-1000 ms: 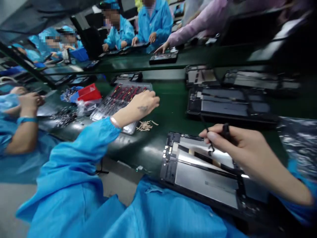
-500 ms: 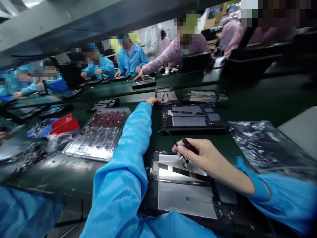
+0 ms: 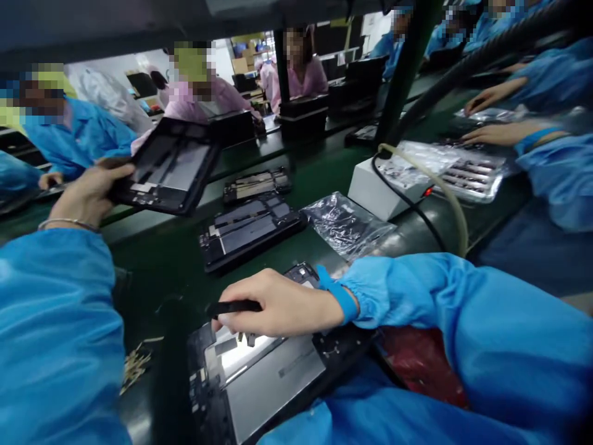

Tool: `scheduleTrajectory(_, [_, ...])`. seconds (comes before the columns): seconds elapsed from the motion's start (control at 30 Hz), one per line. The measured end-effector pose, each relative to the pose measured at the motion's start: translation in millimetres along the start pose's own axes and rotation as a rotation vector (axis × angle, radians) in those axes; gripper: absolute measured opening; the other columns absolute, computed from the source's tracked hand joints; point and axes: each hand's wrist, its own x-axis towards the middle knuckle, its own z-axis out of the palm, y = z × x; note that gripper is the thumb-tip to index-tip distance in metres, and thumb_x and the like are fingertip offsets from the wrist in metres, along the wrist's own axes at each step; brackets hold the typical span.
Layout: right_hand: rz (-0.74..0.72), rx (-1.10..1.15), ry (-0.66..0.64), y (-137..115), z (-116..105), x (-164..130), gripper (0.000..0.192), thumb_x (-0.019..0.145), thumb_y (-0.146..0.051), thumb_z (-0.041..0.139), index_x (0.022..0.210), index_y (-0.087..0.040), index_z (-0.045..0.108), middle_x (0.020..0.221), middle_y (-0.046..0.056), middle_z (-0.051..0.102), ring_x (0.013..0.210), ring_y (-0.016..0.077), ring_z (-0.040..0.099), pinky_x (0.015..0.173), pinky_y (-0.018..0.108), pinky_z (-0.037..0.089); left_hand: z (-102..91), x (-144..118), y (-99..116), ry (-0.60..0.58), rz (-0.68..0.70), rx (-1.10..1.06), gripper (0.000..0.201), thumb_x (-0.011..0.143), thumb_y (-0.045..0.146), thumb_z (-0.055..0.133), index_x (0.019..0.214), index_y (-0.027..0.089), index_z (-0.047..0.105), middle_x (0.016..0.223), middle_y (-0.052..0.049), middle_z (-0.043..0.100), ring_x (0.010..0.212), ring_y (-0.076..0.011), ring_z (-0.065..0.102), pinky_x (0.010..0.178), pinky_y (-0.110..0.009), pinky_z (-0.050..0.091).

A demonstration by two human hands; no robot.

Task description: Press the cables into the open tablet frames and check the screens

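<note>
At the left, my left hand [image 3: 86, 191] grips the edge of an opened tablet [image 3: 173, 164], held tilted above the bench with its inner side showing. My right hand [image 3: 269, 303] is closed around black tweezers [image 3: 236, 306], low over a second opened tablet [image 3: 278, 383] in front of me. A small part [image 3: 249, 339] shows just under my right fingers; I cannot make out whether the tweezers hold it. The tips of the tweezers are hidden.
Beyond my right hand lie another opened tablet [image 3: 252, 225] and one farther back [image 3: 257, 184]. A clear plastic bag [image 3: 349, 222] rests beside a white box [image 3: 377, 185] with cables. Small strips [image 3: 136, 364] lie at left. Co-workers' hands [image 3: 498, 96] are at the far right.
My left hand has lifted a tablet from the far side of the bench and brought it left and up. The view has turned right. My right hand stays over the near tablet.
</note>
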Motion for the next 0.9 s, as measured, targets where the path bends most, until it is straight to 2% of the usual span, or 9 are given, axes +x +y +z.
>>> scheduleTrajectory(0.07, [0.017,-0.004,0.020,-3.4,3.0,-2.5,0.019,0.097,-0.023,0.056,0.097,-0.011,0.071,0.083,0.000,0.067,0.072,0.0081,0.058,0.068,0.020,0.044,8.6,0.7,-7.5,-0.128,0.011,-0.011,0.032,0.092,0.046,0.065,0.110,0.021,0.068,0.085,0.002,0.067,0.091,-0.0214,0.065,0.086,-0.045,0.054])
scheduleTrajectory(0.17, [0.069,0.012,0.036,-8.1,5.3,-5.1,0.015,0.095,-0.019,0.057,0.091,-0.012,0.071,0.077,-0.001,0.064,0.068,0.0081,0.056,0.062,0.019,0.042,35.1,-5.2,-13.2,-0.346,0.069,-0.020,0.048,0.086,0.059,0.070,0.116,0.022,0.069,0.103,0.002,0.073,0.098,-0.0166,0.062,0.098,-0.042,0.051])
scheduleTrajectory(0.3, [0.126,0.055,0.026,-10.6,5.3,-6.4,0.018,0.097,-0.020,0.057,0.084,-0.013,0.067,0.071,-0.003,0.062,0.065,0.0077,0.055,0.059,0.019,0.040,71.5,-14.7,-15.9,-0.521,0.062,-0.009,0.064,0.075,0.064,0.074,0.124,0.022,0.070,0.113,-0.005,0.075,0.091,-0.0195,0.066,0.081,-0.034,0.056])
scheduleTrajectory(0.47, [0.153,0.047,0.033,-7.3,7.9,-6.5,0.019,0.096,-0.022,0.057,0.083,-0.014,0.068,0.072,-0.002,0.065,0.065,0.0087,0.057,0.060,0.020,0.040,87.1,-23.8,-6.0,-0.576,0.121,0.029,0.054,0.082,0.046,0.068,0.129,0.018,0.069,0.121,-0.008,0.073,0.104,-0.0202,0.067,0.092,-0.031,0.051])
scheduleTrajectory(0.57, [0.184,0.098,0.135,-1.4,7.2,-4.1,0.022,0.096,-0.028,0.058,0.082,-0.014,0.067,0.076,0.002,0.066,0.067,0.0104,0.057,0.060,0.022,0.041,75.7,-39.2,10.1,-0.449,0.177,0.100,0.036,0.088,0.033,0.063,0.119,0.017,0.072,0.123,-0.007,0.071,0.114,-0.0181,0.062,0.101,-0.027,0.045])
scheduleTrajectory(0.67, [0.191,0.215,0.327,7.3,2.7,0.7,0.023,0.094,-0.035,0.063,0.089,-0.013,0.070,0.075,0.002,0.064,0.063,0.0089,0.052,0.058,0.022,0.039,59.5,-85.0,31.3,-0.058,0.145,0.068,0.029,0.100,0.030,0.046,0.100,0.016,0.071,0.093,-0.006,0.072,0.083,-0.0127,0.063,0.079,-0.024,0.048])
scheduleTrajectory(0.73, [0.202,0.299,0.411,13.4,-0.2,3.9,0.023,0.092,-0.036,0.067,0.093,-0.013,0.071,0.075,0.001,0.063,0.059,0.0065,0.046,0.054,0.022,0.035,56.3,-133.4,45.2,0.126,0.007,-0.112,0.034,0.104,0.035,0.041,0.087,0.016,0.065,0.073,-0.003,0.062,0.060,-0.0096,0.052,0.059,-0.022,0.042])
scheduleTrajectory(0.8, [0.214,0.354,0.443,18.1,-0.8,6.0,0.022,0.091,-0.036,0.069,0.094,-0.014,0.072,0.076,0.001,0.063,0.056,0.0055,0.043,0.052,0.022,0.032,62.2,-185.3,56.0,-0.009,-0.137,-0.341,0.035,0.102,0.040,0.049,0.081,0.015,0.063,0.068,-0.002,0.056,0.057,-0.0084,0.048,0.053,-0.021,0.038])
scheduleTrajectory(0.9, [0.214,0.369,0.463,21.2,3.8,6.6,0.020,0.090,-0.034,0.070,0.089,-0.014,0.069,0.077,0.002,0.063,0.055,0.0056,0.042,0.053,0.023,0.033,80.6,-242.4,66.7,-0.279,-0.254,-0.613,0.045,0.097,0.055,0.056,0.098,0.013,0.071,0.083,-0.005,0.063,0.066,-0.0085,0.052,0.059,-0.021,0.041])
